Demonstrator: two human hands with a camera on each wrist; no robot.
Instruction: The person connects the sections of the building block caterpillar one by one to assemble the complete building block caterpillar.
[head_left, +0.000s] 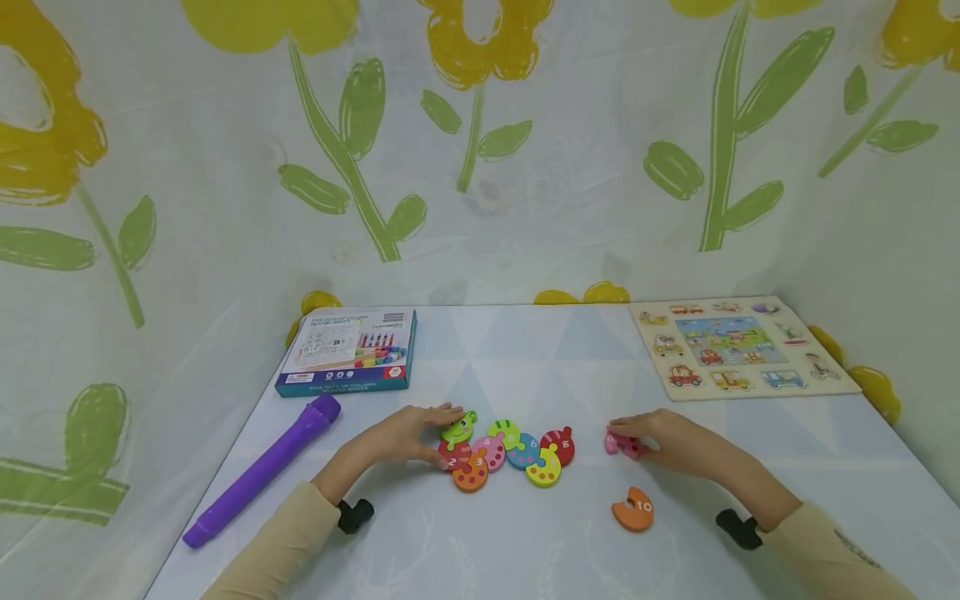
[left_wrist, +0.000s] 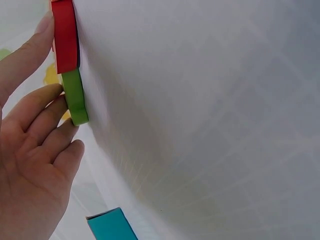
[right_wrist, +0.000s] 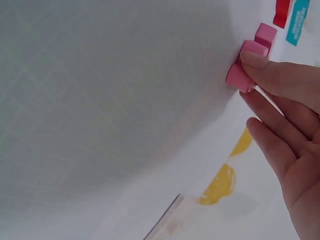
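Joined wooden pieces form a caterpillar, with a smiling green head (head_left: 458, 431) at the left and a red striped piece (head_left: 567, 447) marked 8 at the right. My left hand (head_left: 400, 435) rests against the head end. In the left wrist view, its thumb touches a red piece (left_wrist: 66, 37) and its fingertips lie along the green head (left_wrist: 75, 97). Off to the right, my right hand (head_left: 671, 442) pinches a pink puzzle piece (right_wrist: 242, 77) between thumb and fingers, at the table surface. Below it lies a loose orange piece (head_left: 634, 510) marked 10.
A purple stick (head_left: 262, 471) lies at the left, below a flat toy box (head_left: 347, 352). At the back right is a wooden picture puzzle board (head_left: 652, 354). A flower-printed cloth (head_left: 570, 167) hangs behind the table.
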